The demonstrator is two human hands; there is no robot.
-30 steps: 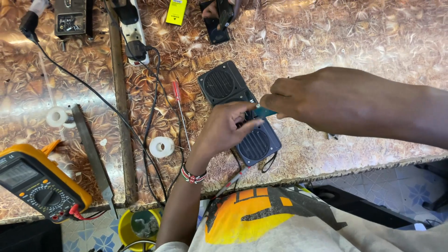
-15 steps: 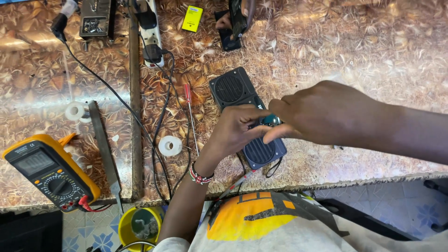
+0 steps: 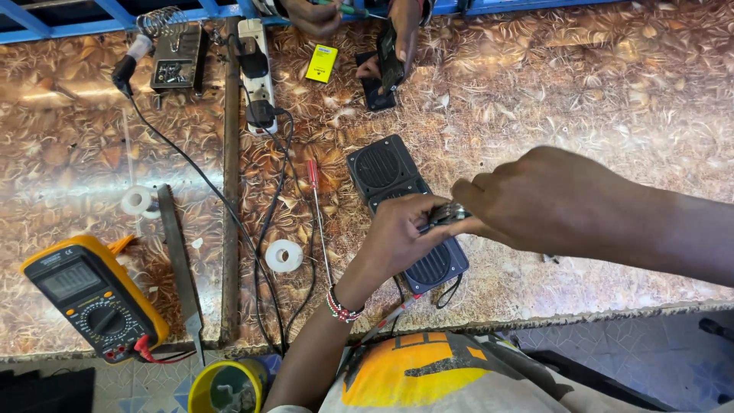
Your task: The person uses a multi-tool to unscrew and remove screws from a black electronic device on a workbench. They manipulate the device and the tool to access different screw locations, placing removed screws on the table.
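Left of the black speaker sit my yellow multimeter and a tape roll. Over its near end, my left hand and right hand meet, pinching one small metal part. The speaker looks closed; I judge work unfinished.

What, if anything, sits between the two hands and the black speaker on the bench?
Nothing visible does. The left hand and right hand meet directly over the black speaker, pinching a small metallic part between them. The red screwdriver and tape roll lie off to the side.
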